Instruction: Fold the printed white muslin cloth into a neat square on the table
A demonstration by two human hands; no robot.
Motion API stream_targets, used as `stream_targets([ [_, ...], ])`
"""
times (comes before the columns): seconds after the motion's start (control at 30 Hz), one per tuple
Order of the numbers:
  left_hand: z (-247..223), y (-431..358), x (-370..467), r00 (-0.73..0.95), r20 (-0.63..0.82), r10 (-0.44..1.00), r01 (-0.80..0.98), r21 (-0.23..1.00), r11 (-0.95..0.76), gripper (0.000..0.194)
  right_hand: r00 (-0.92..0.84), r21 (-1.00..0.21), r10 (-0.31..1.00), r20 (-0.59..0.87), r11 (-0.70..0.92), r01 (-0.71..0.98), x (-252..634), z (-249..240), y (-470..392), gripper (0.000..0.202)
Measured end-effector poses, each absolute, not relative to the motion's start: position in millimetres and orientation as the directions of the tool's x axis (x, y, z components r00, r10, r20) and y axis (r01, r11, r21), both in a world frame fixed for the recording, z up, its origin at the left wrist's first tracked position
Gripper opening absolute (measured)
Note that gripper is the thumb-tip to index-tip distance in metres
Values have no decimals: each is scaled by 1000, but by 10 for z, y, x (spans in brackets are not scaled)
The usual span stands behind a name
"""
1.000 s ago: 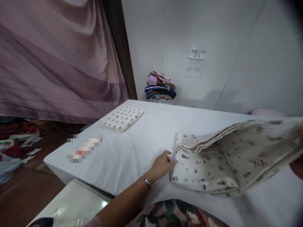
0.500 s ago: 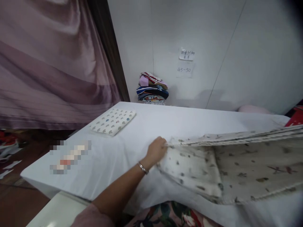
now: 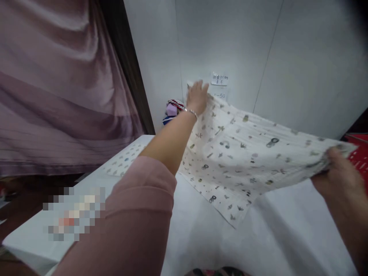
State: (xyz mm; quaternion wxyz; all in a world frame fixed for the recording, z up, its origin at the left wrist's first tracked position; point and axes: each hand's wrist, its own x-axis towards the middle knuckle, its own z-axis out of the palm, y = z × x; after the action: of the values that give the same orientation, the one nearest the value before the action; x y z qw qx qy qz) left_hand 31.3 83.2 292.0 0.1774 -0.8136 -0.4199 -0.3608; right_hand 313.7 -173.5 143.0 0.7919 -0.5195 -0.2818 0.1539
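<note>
A thin white cloth (image 3: 238, 153) printed with small palm trees and other motifs hangs stretched between my two hands above the table. My left hand (image 3: 197, 96), with a bracelet at the wrist, is raised far forward and closed on the cloth's upper left edge; its fingers are slightly blurred. At the right, my right hand (image 3: 342, 168) grips the opposite end, where the fabric is bunched. A loose corner of the cloth droops toward the near side. Behind my left forearm, a folded cloth with grey motifs (image 3: 122, 161) lies partly hidden on the table.
The white-covered table (image 3: 201, 237) stretches below my hands. Beyond it, folded fabrics (image 3: 171, 111) are stacked by the wall, under handwritten paper notes (image 3: 219, 78). A pink curtain (image 3: 57, 96) hangs at left. Something red (image 3: 359, 153) shows at the right edge.
My left hand has risen and reached forward with its end of the cloth. The cloth, folded and low before, is now spread in the air. My right hand has come into view.
</note>
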Motion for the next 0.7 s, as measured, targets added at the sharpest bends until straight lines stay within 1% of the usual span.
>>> stream_targets([
  [0.07,2361,718,362,492,632,598,729,76,-680,51,766,-927,637,87,333,-172,3100,1263,-1704,25],
  [0.1,2056,631,347,535,583,612,689,119,-715,49,734,-932,679,4,269,-244,3096,1152,-1714,22],
  [0.17,1475,403,267,571,491,658,628,255,-735,41,657,-949,747,-104,124,-291,3096,918,-1776,17],
  [0.2,1221,266,216,558,439,704,609,360,-707,38,613,-956,777,-141,55,-290,3090,811,-1817,15],
  [0.23,1002,116,167,542,371,754,584,478,-656,36,572,-960,803,-169,-3,-279,3072,720,-1860,14],
  [0.3,682,-210,101,505,214,836,514,703,-491,34,508,-967,841,-185,-62,-248,2983,597,-1938,18],
  [0.37,514,-544,94,514,83,854,368,878,-307,31,448,-972,878,-170,-74,-223,2810,551,-1999,26],
  [0.4,477,-706,109,530,37,847,282,934,-217,30,409,-976,898,-160,-83,-201,2693,550,-2025,31],
  [0.47,467,-1001,161,565,-22,825,109,993,-48,30,305,-989,942,-140,-116,-95,2420,567,-2074,39],
  [0.5,479,-1129,187,581,-43,813,29,999,32,31,248,-993,962,-113,-115,-6,2276,575,-2096,42],
  [0.57,503,-1337,226,584,-78,808,-112,978,176,32,139,-985,990,-22,-46,169,2011,567,-2127,45],
  [0.6,506,-1416,235,576,-96,812,-173,956,236,32,101,-973,995,26,2,229,1900,547,-2135,45],
  [0.7,464,-1562,231,516,-159,842,-299,887,351,32,51,-952,994,98,79,296,1694,425,-2137,49],
])
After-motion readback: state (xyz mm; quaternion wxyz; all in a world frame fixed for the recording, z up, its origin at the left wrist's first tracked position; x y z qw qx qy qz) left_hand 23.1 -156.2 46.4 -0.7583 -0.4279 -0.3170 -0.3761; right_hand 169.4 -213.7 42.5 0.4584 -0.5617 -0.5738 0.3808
